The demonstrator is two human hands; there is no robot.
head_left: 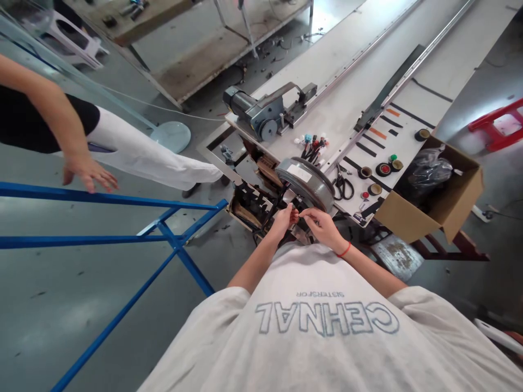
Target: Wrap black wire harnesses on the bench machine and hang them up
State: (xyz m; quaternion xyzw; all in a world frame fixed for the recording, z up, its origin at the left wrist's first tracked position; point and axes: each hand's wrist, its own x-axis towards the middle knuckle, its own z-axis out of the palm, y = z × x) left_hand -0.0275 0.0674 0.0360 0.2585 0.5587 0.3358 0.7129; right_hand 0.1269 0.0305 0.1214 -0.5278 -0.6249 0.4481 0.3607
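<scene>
Blue frame (175, 241), cardboard box (466, 188) (open), white stool (52, 26)

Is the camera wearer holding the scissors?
No, the scissors lie on the white table beside the round grey part, apart from the left hand and right hand.

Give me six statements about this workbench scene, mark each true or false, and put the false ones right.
1. The right hand has a red band at its wrist. True.
2. The two hands are far apart. False: the left hand is close beside the right, near the grey wheel-shaped part.
3. The scissors lie on the table. True.
4. The cardboard box is shut. False: the cardboard box is open, with a plastic bag inside.
5. The other person wears white trousers. True.
6. The metal frame is red. False: the metal frame is blue.
</scene>
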